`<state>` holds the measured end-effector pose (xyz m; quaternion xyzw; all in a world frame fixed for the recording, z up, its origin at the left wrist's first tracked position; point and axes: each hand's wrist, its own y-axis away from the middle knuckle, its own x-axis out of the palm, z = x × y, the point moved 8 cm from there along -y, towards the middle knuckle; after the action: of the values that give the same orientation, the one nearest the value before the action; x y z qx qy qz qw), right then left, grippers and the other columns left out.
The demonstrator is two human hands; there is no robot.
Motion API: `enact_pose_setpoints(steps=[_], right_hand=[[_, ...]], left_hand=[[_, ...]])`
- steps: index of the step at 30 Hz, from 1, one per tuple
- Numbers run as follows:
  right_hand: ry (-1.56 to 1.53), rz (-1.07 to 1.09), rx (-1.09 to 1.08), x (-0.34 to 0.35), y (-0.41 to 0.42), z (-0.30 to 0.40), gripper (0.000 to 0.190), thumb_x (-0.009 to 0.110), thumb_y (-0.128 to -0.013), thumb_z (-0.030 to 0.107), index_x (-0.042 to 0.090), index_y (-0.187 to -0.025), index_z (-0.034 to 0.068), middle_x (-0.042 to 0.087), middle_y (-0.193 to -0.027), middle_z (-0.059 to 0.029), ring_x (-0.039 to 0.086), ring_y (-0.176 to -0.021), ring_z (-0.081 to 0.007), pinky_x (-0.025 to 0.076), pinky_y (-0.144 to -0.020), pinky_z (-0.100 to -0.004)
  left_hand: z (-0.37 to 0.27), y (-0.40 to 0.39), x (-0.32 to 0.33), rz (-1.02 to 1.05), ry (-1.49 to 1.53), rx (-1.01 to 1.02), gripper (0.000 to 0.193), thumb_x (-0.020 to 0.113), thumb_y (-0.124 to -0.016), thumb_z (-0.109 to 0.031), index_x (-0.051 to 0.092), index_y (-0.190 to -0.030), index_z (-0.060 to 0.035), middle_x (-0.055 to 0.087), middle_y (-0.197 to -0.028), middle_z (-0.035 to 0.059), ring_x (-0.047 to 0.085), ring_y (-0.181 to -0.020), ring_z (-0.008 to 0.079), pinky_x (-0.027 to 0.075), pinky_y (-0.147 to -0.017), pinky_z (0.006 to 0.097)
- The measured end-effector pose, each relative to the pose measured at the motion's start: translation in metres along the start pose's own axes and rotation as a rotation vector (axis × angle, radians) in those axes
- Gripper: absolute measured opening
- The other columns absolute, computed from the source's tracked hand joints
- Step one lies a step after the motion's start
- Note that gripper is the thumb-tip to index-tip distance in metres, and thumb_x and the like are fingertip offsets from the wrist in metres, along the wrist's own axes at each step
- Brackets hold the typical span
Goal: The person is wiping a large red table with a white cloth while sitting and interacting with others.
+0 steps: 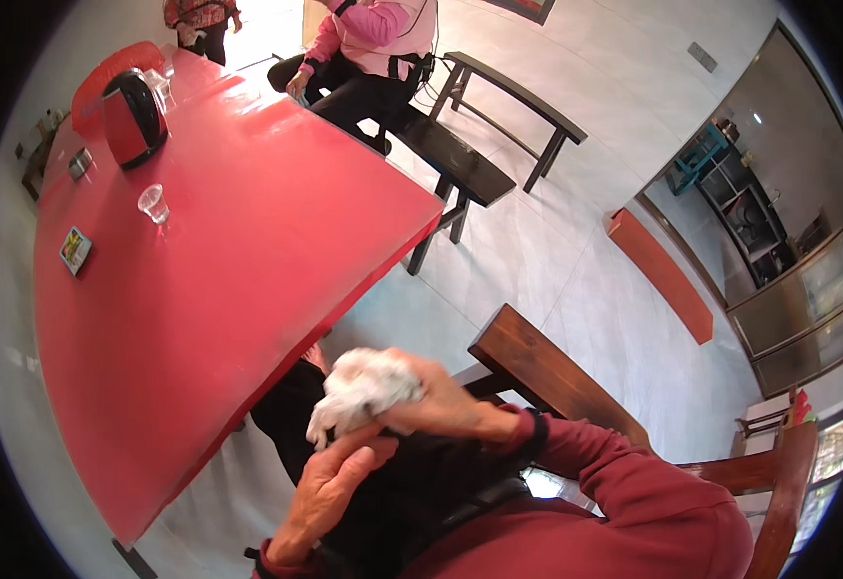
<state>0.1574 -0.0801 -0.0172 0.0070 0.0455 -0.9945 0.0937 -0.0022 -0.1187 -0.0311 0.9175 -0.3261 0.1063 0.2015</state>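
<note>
A crumpled white cloth (363, 391) is bunched in my right hand (443, 398), above my lap in dark clothing. My right fingers press around its right side and underside. Just below is my left hand (331, 485), its thumb and fingers bent towards the lower end of the cloth. Whether the left fingers grip the cloth or only touch it is hidden. Both hands are beside the near edge of a red-topped table (248, 268).
On the table stand a clear plastic cup (153, 203), a black-and-red holder (134, 119), a small tin (80, 163) and a small packet (76, 250). A wooden bench (552, 369) is at my right. A person in pink (378, 36) sits beyond; another person (204, 22) stands farther back.
</note>
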Motion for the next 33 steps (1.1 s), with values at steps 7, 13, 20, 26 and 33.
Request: enact_pose_setpoints(steps=[7,13,20,26,33], right_hand=[[0.369,-0.442,0.043,-0.154,0.052,0.043,0.040,0.069,-0.088,0.007,0.060,-0.128,0.002,0.067,-0.107,-0.0044,0.062,-0.097,-0.0134,0.053,-0.084,-0.0298],[1.191,-0.211,-0.059,-0.164,0.109,-0.007,0.060,0.080,-0.080,0.021,0.057,-0.132,0.003,0.048,-0.130,-0.0207,0.051,-0.128,-0.0371,0.045,-0.105,-0.0453],[1.315,-0.323,-0.016,-0.147,0.110,-0.017,0.049,0.072,-0.090,0.026,0.054,-0.130,0.005,0.046,-0.132,-0.0253,0.045,-0.132,-0.0493,0.042,-0.107,-0.0528],[1.393,-0.324,-0.049,-0.156,0.164,-0.019,0.041,0.064,-0.095,0.019,0.053,-0.131,0.003,0.049,-0.132,-0.0261,0.049,-0.130,-0.0495,0.045,-0.105,-0.0515],[1.474,-0.479,0.303,-0.177,0.305,-0.005,0.046,0.062,-0.093,0.016,0.050,-0.135,0.002,0.045,-0.138,-0.0270,0.048,-0.130,-0.0474,0.043,-0.107,-0.0502]], left_hand=[[0.011,-0.051,-0.068,-0.232,-0.910,0.388,0.036,0.069,-0.091,-0.021,0.065,-0.118,0.0021,0.069,-0.102,0.0201,0.068,-0.097,0.0343,0.052,-0.089,0.0404],[0.028,-0.102,-0.095,-0.374,-1.247,0.356,0.044,0.074,-0.085,-0.025,0.066,-0.119,0.0006,0.066,-0.120,0.0175,0.061,-0.113,0.0361,0.046,-0.096,0.0506],[0.051,-0.109,-0.099,-0.482,-1.325,0.465,0.036,0.074,-0.083,-0.026,0.071,-0.113,-0.0059,0.063,-0.127,0.0069,0.057,-0.120,0.0297,0.041,-0.101,0.0462],[0.040,-0.108,-0.084,-0.468,-1.282,0.584,0.031,0.074,-0.082,-0.024,0.071,-0.107,-0.0055,0.062,-0.124,0.0073,0.055,-0.121,0.0298,0.040,-0.102,0.0469],[0.034,-0.115,-0.065,-0.380,-1.250,0.667,0.031,0.074,-0.082,-0.022,0.070,-0.106,-0.0034,0.061,-0.128,0.0093,0.048,-0.131,0.0350,0.034,-0.109,0.0506]])
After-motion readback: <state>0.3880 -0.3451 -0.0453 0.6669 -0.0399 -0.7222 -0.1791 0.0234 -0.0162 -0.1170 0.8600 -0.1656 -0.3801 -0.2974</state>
